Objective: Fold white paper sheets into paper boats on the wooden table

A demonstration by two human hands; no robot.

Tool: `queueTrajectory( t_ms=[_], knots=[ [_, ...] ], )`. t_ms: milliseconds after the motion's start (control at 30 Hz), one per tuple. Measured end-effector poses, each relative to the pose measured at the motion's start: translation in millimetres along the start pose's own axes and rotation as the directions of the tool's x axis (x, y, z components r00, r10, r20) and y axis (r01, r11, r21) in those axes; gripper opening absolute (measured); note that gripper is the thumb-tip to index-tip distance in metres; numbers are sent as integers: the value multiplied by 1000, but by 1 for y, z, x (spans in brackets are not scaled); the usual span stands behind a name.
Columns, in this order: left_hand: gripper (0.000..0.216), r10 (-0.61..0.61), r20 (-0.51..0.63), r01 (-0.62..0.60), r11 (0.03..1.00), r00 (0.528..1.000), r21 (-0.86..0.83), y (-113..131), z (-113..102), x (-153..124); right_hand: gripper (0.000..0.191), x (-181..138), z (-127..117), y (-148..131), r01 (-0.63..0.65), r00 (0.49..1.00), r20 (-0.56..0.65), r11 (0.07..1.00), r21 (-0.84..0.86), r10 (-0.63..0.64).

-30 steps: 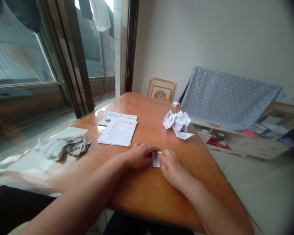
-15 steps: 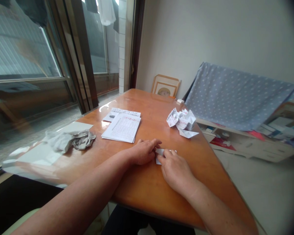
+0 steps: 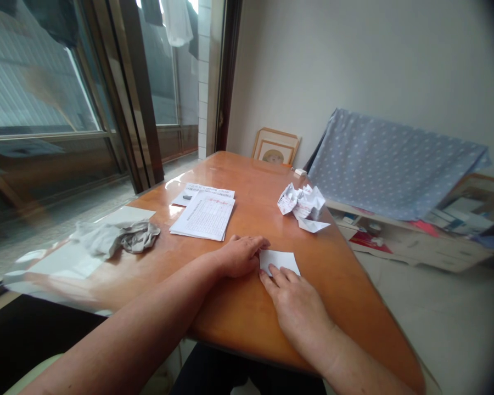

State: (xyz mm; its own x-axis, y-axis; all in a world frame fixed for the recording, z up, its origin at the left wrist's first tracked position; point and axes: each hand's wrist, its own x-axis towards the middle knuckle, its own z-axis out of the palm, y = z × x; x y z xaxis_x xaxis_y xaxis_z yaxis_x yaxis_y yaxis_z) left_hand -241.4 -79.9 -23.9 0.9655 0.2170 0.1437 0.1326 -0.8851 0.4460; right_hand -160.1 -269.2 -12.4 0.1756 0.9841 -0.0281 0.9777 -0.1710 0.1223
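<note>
A small folded piece of white paper (image 3: 283,260) lies flat on the wooden table in front of me. My right hand (image 3: 295,295) rests on its near edge, palm down, fingers stretched out and pressing lightly on the sheet. At the paper's upper left corner is my left hand (image 3: 243,257), laid on the table with its fingers extended and their tips touching or just beside that corner. The fingers partly hide the paper's left and near edges.
Beyond my left hand lies a stack of written sheets (image 3: 203,215). Crumpled and folded papers (image 3: 302,203) sit near the table's right edge. A grey cloth (image 3: 138,236) is at the left. A small white object (image 3: 300,172) stands at the far end of the table (image 3: 247,181).
My right hand has slid toward me and spread flatter, uncovering more of the paper, which now shows as a flat rectangle. The left hand has stayed nearly in place.
</note>
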Motion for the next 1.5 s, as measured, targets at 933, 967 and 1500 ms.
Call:
queueTrajectory(
  t_ms=[933,967,1500],
  knots=[
    [41,85,13,-85,995,996,53,-2,-1,-1,40,5,-27,73,-80,996,-25,958,276,90],
    [42,90,9,-90,995,996,46,-2,-1,-1,43,9,-27,74,-50,998,-11,954,294,55],
    [34,18,-84,-34,980,996,-196,7,-17,1,30,17,-12,96,110,936,-342,854,509,83]
  ],
)
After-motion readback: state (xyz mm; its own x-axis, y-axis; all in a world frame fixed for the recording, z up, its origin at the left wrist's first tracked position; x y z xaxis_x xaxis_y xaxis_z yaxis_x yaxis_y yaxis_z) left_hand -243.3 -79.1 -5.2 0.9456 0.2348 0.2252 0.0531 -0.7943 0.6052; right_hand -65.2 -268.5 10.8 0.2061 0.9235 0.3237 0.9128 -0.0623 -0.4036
